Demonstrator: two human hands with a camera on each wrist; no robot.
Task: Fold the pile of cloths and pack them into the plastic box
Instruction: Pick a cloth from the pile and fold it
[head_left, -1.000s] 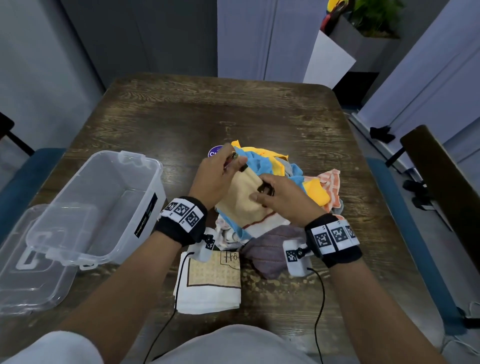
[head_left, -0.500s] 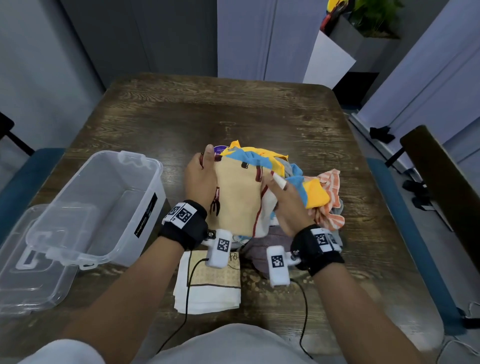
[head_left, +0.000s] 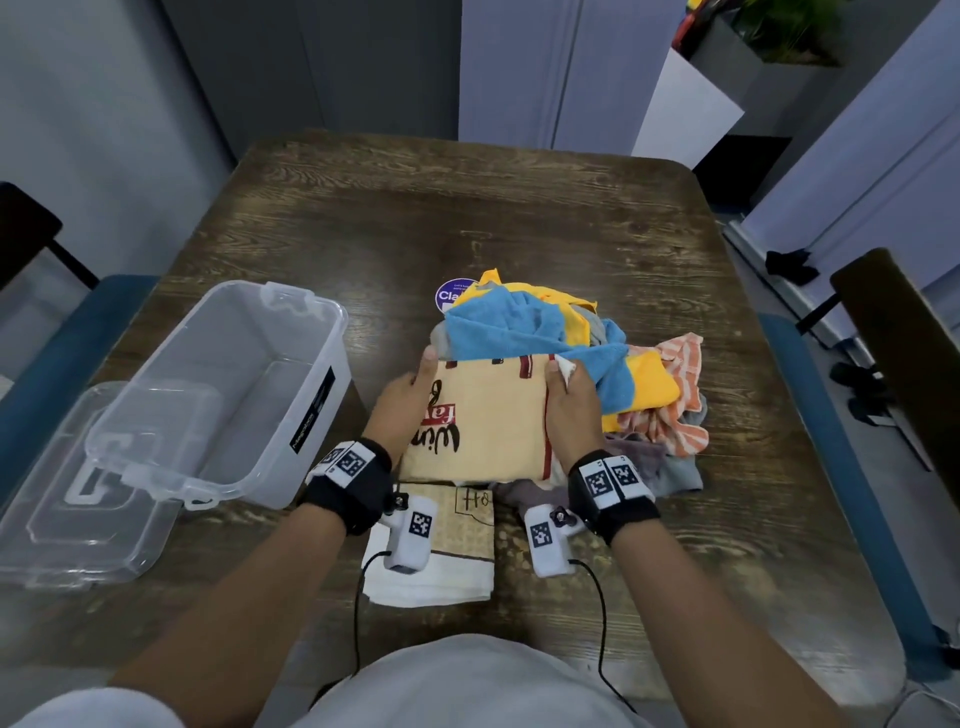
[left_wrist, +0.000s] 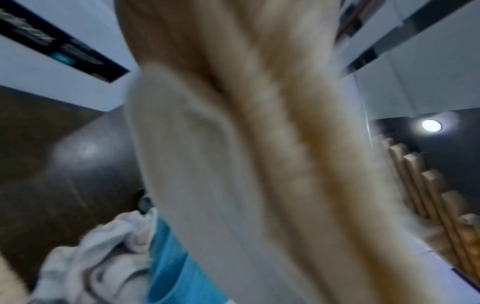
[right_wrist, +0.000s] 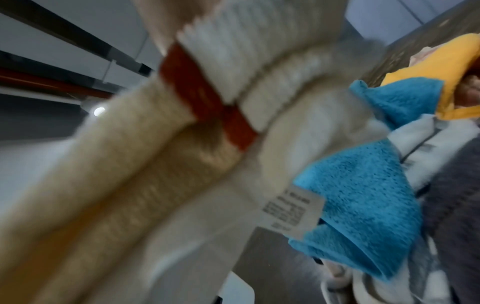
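White folded cloth (head_left: 431, 577) lies partly under near edge of beige cloth (head_left: 483, 415) | beige cloth held spread over bench (head_left: 467, 208), left hand (head_left: 402, 410) gripping its left edge, right hand (head_left: 571, 410) pinching its right edge | plastic box (head_left: 332, 317) left of it, nearer left hand | unfolded pile (head_left: 524, 327) touching its far edge | judged: fold unfinished, packing goes leftward

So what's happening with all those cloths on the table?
A person is folding cloths. Their left grip and right grip, both bare hands, hold the sides of a beige printed cloth above the pile of colourful cloths on the wooden table. One folded cloth lies near the front edge. The clear plastic box stands open on the left with nothing in it, its lid beside it.
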